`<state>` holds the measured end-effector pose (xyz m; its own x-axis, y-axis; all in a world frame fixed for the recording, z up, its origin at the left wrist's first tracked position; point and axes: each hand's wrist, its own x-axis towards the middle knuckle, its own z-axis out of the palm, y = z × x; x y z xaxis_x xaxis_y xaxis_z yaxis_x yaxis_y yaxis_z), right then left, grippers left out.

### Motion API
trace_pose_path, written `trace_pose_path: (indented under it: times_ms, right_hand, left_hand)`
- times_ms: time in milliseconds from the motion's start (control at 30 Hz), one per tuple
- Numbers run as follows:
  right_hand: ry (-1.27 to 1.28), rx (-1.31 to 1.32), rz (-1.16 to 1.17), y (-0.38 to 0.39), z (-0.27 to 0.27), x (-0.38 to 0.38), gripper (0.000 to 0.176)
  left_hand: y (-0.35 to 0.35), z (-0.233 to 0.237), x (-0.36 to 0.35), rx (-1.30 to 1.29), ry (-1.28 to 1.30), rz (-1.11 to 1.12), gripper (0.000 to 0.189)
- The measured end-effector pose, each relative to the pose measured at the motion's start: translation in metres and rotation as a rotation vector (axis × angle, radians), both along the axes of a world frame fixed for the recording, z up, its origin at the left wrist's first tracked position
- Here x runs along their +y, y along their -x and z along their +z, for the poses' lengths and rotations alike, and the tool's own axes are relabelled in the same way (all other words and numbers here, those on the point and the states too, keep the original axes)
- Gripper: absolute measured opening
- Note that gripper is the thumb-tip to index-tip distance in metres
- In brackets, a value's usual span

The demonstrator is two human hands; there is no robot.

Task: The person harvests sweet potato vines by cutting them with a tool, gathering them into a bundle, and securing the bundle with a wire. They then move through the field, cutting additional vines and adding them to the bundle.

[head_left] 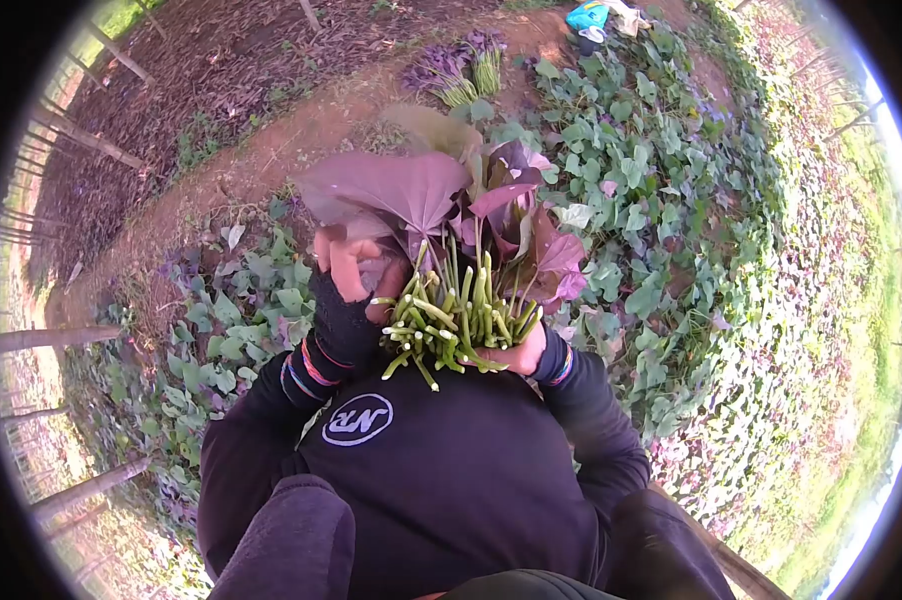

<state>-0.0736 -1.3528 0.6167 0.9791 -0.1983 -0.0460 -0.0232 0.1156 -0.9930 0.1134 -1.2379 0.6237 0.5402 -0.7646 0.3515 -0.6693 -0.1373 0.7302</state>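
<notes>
Bunch of purple-leaved vine shoots [451,305] sits up in front of the wearer's chest, cut ends of the green stems fanned twd the body, big heart-shaped lvs [416,190] spread on the far side. R hand [516,355] is clamped on the bunch at its R side, thumb laid across the lower stems. L hand [356,265] is at the L side, fingers bent, right by the broad purple lvs; part of it is hidden, so can't tell if it grips a leaf or just touches. Hands are apart, w/ the stems btwn them. Both wrists have multicolored bands: L bands [306,372] below a dark cuff [339,320], R bands [563,365] at the sleeve end. Dark top [451,480] has a round white logo [358,419] on the chest, just below the stems & to the L. Beyond the hands, more cut bundles [461,68] w/ purple lvs & green stems lie on bare brown soil [356,115]. Near them, top R, a turquoise bag [588,15] & a whitish bag [626,18] are side by side, w/ a small dark container [589,42] just below. Green creeping vines [641,165] cover the ground to the R, more greenery [236,320] to the L; thin poles [91,140] stand along the L edge.
</notes>
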Motion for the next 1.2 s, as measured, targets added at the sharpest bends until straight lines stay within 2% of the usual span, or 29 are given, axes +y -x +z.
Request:
trace_pose_path:
  times_ms: [33,100,167,233,267,300,367,400,433,467,500,567,600,633,667,700,733,767,800,833,867,900,967,1000,1033,1067,1100,1167,1200]
  right_hand:
    - [0.000,-0.001,-0.001,0.000,0.000,0.000,0.043]
    - [0.087,-0.048,0.009,-0.002,0.001,-0.001,0.043]
    - [0.267,-0.099,0.080,-0.007,0.006,-0.003,0.045]
    - [0.253,-0.110,0.159,-0.009,0.009,-0.004,0.045]
    - [0.290,-0.150,0.194,-0.011,0.010,-0.003,0.045]
    - [0.499,-0.289,0.206,-0.013,0.002,-0.004,0.046]
    - [0.703,-0.412,0.208,-0.015,0.000,-0.006,0.048]
    - [0.709,-0.410,0.205,-0.017,0.003,-0.006,0.048]
    - [0.483,-0.322,0.214,-0.019,0.011,-0.007,0.048]
    - [0.259,-0.235,0.218,-0.021,0.019,-0.007,0.049]
    - [0.267,-0.234,0.208,-0.023,0.027,-0.011,0.049]
    - [0.620,-0.416,0.240,-0.028,0.046,-0.019,0.047]
    - [0.285,-0.269,0.356,-0.029,0.054,-0.022,0.050]
    - [0.086,-0.252,0.318,-0.030,0.062,-0.018,0.058]
    - [0.148,-0.301,0.333,-0.030,0.057,-0.017,0.062]
    - [0.210,-0.349,0.348,-0.030,0.051,-0.016,0.066]
    - [0.160,-0.357,0.378,-0.030,0.049,-0.016,0.070]
    - [0.156,-0.352,0.375,-0.030,0.045,-0.014,0.070]
    - [0.087,-0.389,0.341,-0.031,0.041,-0.011,0.071]
    - [0.015,-0.426,0.306,-0.031,0.037,-0.008,0.071]
    - [0.173,-0.477,0.375,-0.032,0.035,-0.013,0.071]
    - [0.165,-0.475,0.377,-0.030,0.034,-0.016,0.071]
    - [0.264,-0.397,0.603,-0.026,0.033,-0.022,0.070]
    - [0.318,-0.500,0.596,-0.029,0.037,-0.023,0.069]
    - [0.179,-0.447,0.523,-0.023,0.028,-0.020,0.064]
    - [0.157,-0.412,0.560,-0.020,0.025,-0.020,0.063]
    - [0.135,-0.378,0.596,-0.018,0.023,-0.021,0.063]
    - [0.018,-0.341,0.662,-0.012,0.014,-0.021,0.062]
    - [-0.047,-0.257,0.693,-0.010,0.018,-0.023,0.067]
  left_hand:
    - [0.000,0.001,-0.003,-0.001,0.000,-0.001,0.033]
    - [-0.009,0.006,-0.018,-0.441,0.394,-0.074,0.041]
    - [-0.022,0.014,-0.022,-0.559,0.452,-0.173,0.044]
    - [-0.028,0.038,-0.023,-0.661,0.075,-0.591,0.052]
    - [-0.027,0.046,-0.029,-0.653,-0.003,-0.638,0.059]
    - [-0.030,0.046,-0.032,-0.654,-0.001,-0.636,0.059]
    - [-0.034,0.042,-0.038,-0.556,-0.005,-0.778,0.062]
    - [-0.035,0.034,-0.044,-0.561,0.082,-0.767,0.056]
    - [-0.036,0.028,-0.049,-0.562,0.088,-0.771,0.056]
    - [-0.036,0.022,-0.054,-0.404,0.149,-0.801,0.053]
    - [-0.036,0.018,-0.060,-0.246,0.209,-0.831,0.050]
    - [-0.031,0.020,-0.073,-0.176,0.307,-0.822,0.047]
    - [-0.030,0.028,-0.076,-0.132,0.259,-0.923,0.048]
    - [-0.029,0.037,-0.078,-0.086,0.208,-1.021,0.049]
    - [-0.029,0.052,-0.077,-0.076,0.087,-1.107,0.047]
    - [-0.029,0.061,-0.079,-0.075,0.089,-1.112,0.047]
    - [-0.026,0.068,-0.080,-0.052,0.026,-1.201,0.053]
    - [-0.022,0.072,-0.082,-0.027,-0.037,-1.288,0.069]
    - [-0.017,0.073,-0.081,0.063,-0.069,-1.266,0.077]
    - [-0.014,0.066,-0.084,0.072,-0.071,-1.265,0.077]
    - [-0.013,0.055,-0.088,-0.072,0.073,-1.243,0.078]
    - [-0.014,0.048,-0.092,-0.216,0.215,-1.211,0.078]
    - [-0.015,0.038,-0.094,-0.104,0.119,-1.294,0.072]
    - [-0.012,0.025,-0.095,0.070,0.170,-1.361,0.044]
    - [-0.009,0.012,-0.094,0.249,0.223,-1.421,0.020]
    - [-0.003,0.001,-0.090,0.399,0.164,-1.369,0.033]
    - [-0.002,-0.017,-0.092,0.406,0.164,-1.365,0.033]
    - [-0.002,-0.034,-0.096,0.815,0.084,-1.601,0.045]
    - [-0.003,-0.031,-0.091,0.819,0.039,-1.558,0.041]
